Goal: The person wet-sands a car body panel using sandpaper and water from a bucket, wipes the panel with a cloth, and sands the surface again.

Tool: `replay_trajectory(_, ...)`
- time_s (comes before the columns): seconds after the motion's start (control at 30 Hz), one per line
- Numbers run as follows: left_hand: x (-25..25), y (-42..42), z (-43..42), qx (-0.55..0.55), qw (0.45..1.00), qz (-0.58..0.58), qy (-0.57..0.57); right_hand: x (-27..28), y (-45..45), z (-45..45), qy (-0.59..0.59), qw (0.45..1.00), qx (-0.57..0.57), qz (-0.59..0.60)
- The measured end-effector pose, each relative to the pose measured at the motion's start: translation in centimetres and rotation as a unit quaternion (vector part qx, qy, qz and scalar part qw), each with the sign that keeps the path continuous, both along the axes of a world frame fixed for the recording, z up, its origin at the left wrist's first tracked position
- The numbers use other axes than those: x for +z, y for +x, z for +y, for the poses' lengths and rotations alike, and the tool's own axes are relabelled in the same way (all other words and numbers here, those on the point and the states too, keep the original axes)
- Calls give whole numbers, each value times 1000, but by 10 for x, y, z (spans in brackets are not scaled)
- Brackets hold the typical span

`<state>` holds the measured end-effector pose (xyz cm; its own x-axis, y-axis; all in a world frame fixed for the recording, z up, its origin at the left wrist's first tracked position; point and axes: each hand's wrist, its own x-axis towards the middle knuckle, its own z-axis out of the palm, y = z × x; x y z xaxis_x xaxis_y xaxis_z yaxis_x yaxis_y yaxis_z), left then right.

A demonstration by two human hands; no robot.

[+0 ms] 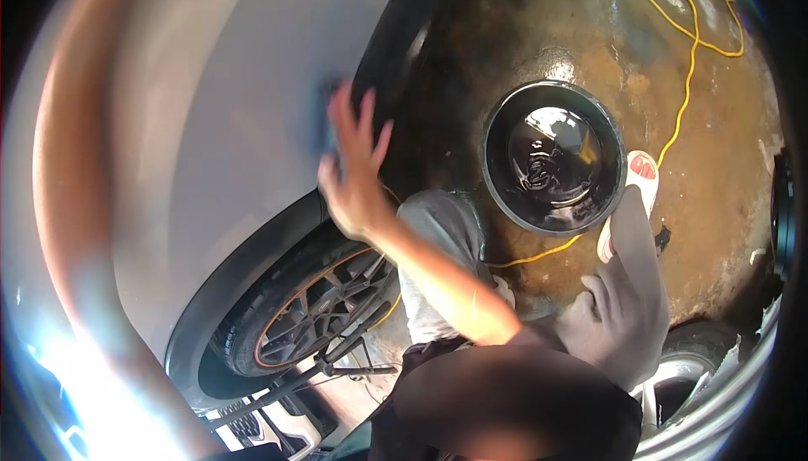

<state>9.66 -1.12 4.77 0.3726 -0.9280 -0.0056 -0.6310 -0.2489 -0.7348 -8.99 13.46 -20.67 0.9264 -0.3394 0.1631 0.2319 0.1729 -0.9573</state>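
Observation:
My right hand (355, 166) is at the grey car body panel (252, 82), close to its black lower trim (404, 31). Its thumb and fingers are spread around a small, blurred dark-blue pad (322, 116), which lies against the panel; motion hides its exact kind. Along the left side runs my left forearm (76, 149), reaching up past the top edge, so my left hand is out of view. A round black tub (486, 158) with dark, shiny liquid in it stands on the floor to the right of my right hand.
Below my right hand is the car's wheel (328, 301) in its black arch, with bicycle parts (324, 366) near it. A yellow cable (690, 82) runs across the wet brown floor (539, 23). My sandalled foot (642, 176) is beside the tub. Another tyre (699, 343) stands lower right.

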Motion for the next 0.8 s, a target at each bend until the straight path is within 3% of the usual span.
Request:
replay_trajectory(0.07, -5, 1, 2, -14, 999, 28, 4, -9, -15, 21, -37, 999, 28, -9)
replay_trajectory(0.17, -21, 3, 5, -2, 991, -126, -32, -5, 38, -45, -15, 999, -30, 0)
replay_trajectory(0.23, -7, -7, 1, 2, 1000, -13, -6, -9, 31, -28, -1, 999, -46, -7)
replay_trajectory(0.27, -1, -12, -2, 3, 1000, 21, 0, -6, 8, -15, 8, 1000, -4, 4)
replay_trajectory(0.37, 1, -12, -7, 53, 996, 71, -16, -17, 1, 2, -50, 999, 16, -7)
replay_trajectory(0.43, -7, -8, -2, 14, 1000, 5, -6, -12, 66, -61, 3, 996, -84, -18)
replay_trajectory(0.5, -8, -7, -1, 10, 1000, 1, -8, -7, 111, -113, 38, 994, -105, 4)
replay_trajectory(0.6, -8, -10, -3, 29, 999, 0, -14, -1, 55, -60, 58, 997, -50, -3)
replay_trajectory(0.63, -4, -13, -11, 76, 997, 14, -7, -7, 28, -31, 6, 1000, -9, 7)
replay_trajectory(0.7, 2, -16, -19, 116, 993, 20, -1, -1, 38, -38, -39, 999, -32, 5)
replay_trajectory(0.8, 0, -21, -10, 32, 998, 46, 0, -7, 146, -156, -31, 976, -212, -32)
